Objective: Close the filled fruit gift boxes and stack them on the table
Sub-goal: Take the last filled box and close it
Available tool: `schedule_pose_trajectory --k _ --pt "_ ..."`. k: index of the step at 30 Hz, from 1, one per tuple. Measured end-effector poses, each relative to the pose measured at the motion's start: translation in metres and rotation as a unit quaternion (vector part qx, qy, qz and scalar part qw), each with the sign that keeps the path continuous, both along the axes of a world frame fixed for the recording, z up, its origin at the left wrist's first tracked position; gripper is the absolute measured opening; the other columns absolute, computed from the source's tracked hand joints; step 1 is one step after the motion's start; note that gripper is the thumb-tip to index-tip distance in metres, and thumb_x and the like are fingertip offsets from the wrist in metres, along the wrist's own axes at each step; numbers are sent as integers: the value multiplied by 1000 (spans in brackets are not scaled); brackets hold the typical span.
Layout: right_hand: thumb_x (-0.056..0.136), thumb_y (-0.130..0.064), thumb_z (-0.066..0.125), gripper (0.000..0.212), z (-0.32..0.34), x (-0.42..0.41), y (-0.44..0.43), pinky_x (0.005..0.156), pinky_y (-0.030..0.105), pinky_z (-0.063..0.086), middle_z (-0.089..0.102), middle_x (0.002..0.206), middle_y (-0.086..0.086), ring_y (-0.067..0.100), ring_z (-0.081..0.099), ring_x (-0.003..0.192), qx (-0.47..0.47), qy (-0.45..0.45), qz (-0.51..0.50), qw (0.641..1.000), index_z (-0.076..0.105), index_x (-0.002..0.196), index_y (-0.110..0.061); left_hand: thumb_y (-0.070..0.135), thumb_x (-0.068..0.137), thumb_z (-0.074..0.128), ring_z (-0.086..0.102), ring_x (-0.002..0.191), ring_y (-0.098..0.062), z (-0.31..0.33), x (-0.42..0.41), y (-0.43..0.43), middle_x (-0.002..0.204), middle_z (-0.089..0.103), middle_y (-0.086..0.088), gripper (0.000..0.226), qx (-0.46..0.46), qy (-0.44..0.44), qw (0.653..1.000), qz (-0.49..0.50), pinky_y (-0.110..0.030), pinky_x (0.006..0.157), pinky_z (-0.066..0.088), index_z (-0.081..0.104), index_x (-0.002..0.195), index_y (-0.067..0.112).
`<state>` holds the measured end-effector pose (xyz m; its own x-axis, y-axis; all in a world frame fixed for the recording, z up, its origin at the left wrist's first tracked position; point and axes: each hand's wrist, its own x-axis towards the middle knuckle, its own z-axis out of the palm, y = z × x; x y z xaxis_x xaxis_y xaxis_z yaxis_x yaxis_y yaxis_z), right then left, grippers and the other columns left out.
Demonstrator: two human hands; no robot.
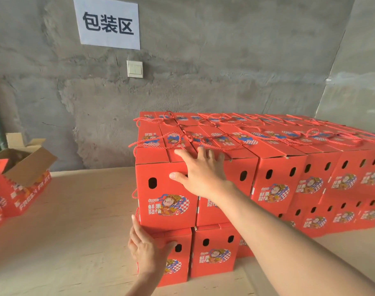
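Far left: open box [22,167], brown flaps up, contents dim, standing on table [79,210] near its far left, well apart from the stack. More red boxes cut off by the left frame edge. A wide stretch of table wood showing between open box and stack, running from near to the far wall.

Left hand [145,251]: open, fingers straight and together, pointing up along the left near corner of lower box [180,272]. Palm on its left side, thumb laid across the front face beside a hole. Fingertips reaching the bottom left corner of top box [158,165].

Top box: closed, sitting on lower box at the stack's left near corner, front roughly flush with the one below.

Right hand [201,176]: open, fingers spread wide, laid over top box's upper front edge at its right corner. Fingertips on the lid, thumb flat on the front face. Holding nothing, just touching.

Right of the hands: stack [274,184], closed red boxes two high, rows touching, running right and far to the frame edge. Ropes [182,137] lying loose over the lids, a few hanging off the left edge. Table wood showing near the stack, under the right forearm.
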<state>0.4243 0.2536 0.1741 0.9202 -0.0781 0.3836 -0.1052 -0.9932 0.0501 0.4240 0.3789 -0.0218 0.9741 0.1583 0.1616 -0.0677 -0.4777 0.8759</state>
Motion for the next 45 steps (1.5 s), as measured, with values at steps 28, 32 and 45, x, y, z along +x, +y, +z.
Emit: schedule_pose_trajectory --k 28,32,45 --pt "86 -13 57 33 -4 -16 159 103 45 31 47 132 18 35 42 123 115 -165 156 967 54 118 -2 40 94 52 56 107 -4 77 -71 278 125 59 12 36 361 26 896 -258 -17 88 42 54 129 32" --pt "94 -17 47 32 -53 -23 267 102 28 34 45 136 4 23 43 126 115 -10 328 937 52 125 -11 38 94 51 56 109 -3 58 -60 363 125 60 12 34 347 34 923 -164 -15 87 40 55 127 31" --pt "89 -6 42 44 -171 70 576 99 41 40 29 145 9 34 40 125 88 266 303 911 37 133 -7 19 93 53 46 126 -22 9 23 621 138 48 -7 45 186 77 976 82 -27 98 35 43 137 15"
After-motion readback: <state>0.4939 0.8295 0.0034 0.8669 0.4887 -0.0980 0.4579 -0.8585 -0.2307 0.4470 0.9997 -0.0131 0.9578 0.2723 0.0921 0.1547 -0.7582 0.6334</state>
